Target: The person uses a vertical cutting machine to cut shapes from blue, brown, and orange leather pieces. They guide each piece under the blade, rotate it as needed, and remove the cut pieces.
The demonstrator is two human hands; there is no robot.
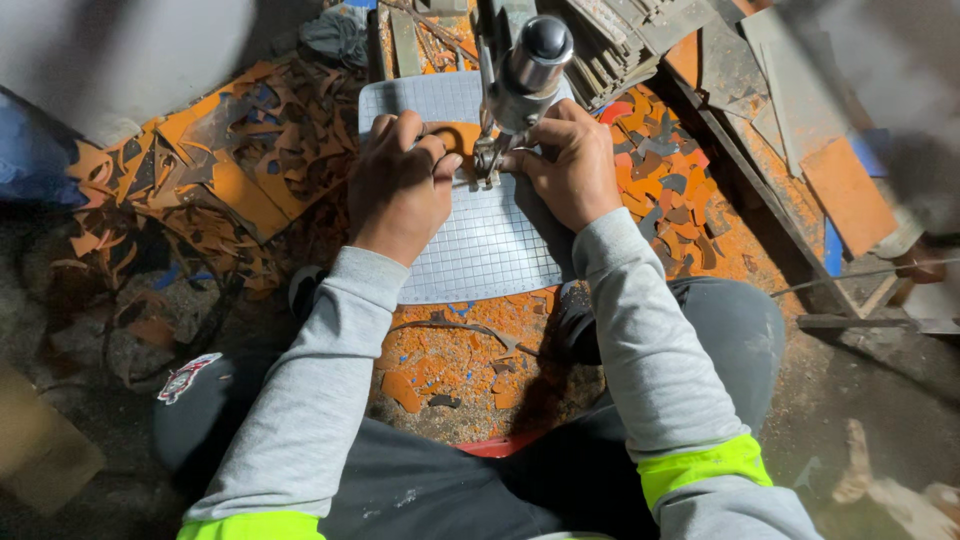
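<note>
Both hands, left hand (400,185) and right hand (568,165), pinch the orange piece (452,135) flat on the gridded table (490,250) beside the saw blade (487,160); fingertips should stay clear (feeding slowly).

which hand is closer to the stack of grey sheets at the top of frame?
Right. The right hand sits just below-left of the grey sheet stack, beside the machine head. The left hand is on the machine's far side, farther away.
</note>
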